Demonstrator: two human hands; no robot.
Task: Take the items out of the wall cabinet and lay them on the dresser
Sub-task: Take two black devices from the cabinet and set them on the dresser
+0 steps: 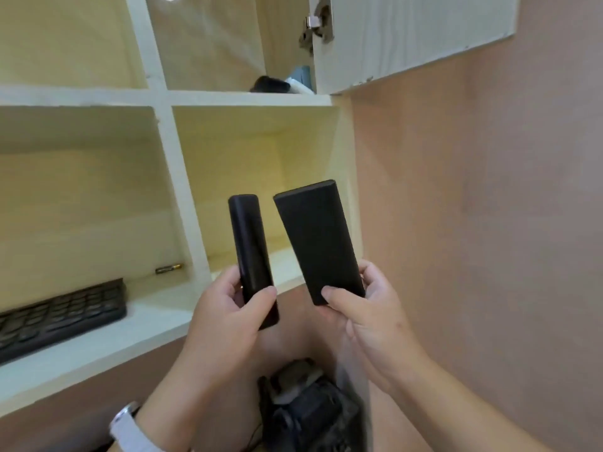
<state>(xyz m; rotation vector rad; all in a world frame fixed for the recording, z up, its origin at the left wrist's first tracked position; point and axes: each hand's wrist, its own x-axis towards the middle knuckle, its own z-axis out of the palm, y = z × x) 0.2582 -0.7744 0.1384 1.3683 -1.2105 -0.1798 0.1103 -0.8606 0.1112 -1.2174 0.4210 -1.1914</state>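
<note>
Slim bar (249,243): black, matte, long and narrow with rounded ends, remote-shaped; the face turned to the camera is plain.
Wide slab (316,239): black, matte, flat and rectangular with rounded long edges, about twice the bar's width; its face is plain too.
Where they are: both held upright in the air in front of the lower right compartment, side by side and just apart, tops leaning slightly away from each other.
Left hand (225,318): grips the bar's lower end, thumb across the front, fingers curled behind; a white-strapped watch (130,429) sits on the wrist.
Right hand (365,321): pinches the slab's lower end, thumb on the front corner, fingers behind.
Wall cabinet (176,177): white frame, pale yellow inside, 4 compartments in view; its door (408,37) stands open at upper right on a metal hinge (318,27).
Lower left compartment: a black keyboard (62,311) lies flat, with 1 small battery (169,268) behind it.
Upper right compartment: a dark rounded object (269,84) beside something white and blue, too hidden to name.
Below the hands: blurred dark gear (310,415).
</note>
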